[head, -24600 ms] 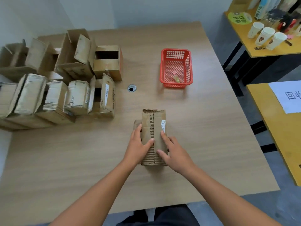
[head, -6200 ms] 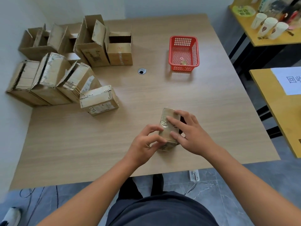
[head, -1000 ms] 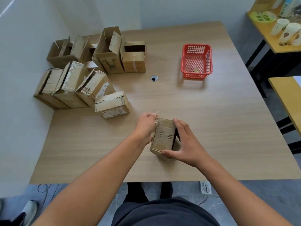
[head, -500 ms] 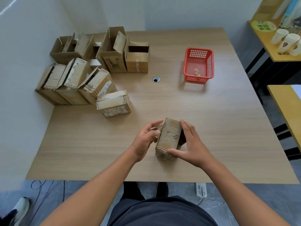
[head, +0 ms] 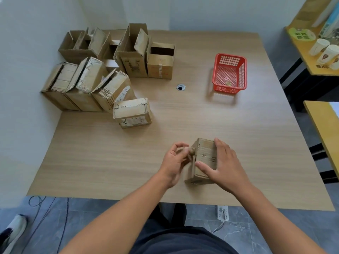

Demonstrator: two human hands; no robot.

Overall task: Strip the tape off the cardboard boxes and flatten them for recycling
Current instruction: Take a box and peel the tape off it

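On the light wood-grain table, I am working through a heap of brown cardboard boxes that is standing at the far left, some open-topped, some closed. A red slotted plastic basket is sitting at the far right with a small scrap lying in it.

Near the front edge, I am steadying a small brown cardboard box on the tabletop. My right hand is clamping it, fingers over the far right side and thumb across the top. My left hand is working just beside the box's left edge, its curled fingertips pinching a small balled wad of tape.

The risk, as I judge it, is that the strip is tearing short and leaving tape on the seam, or that a hard pull is dragging the light box out from under my right hand. The sticky wad may also be clinging to my fingers rather than dropping into the basket.

Half a second earlier my left hand was lying against the box's left side; now it is drawing clear with the wad, while the box is standing in the same near spot.
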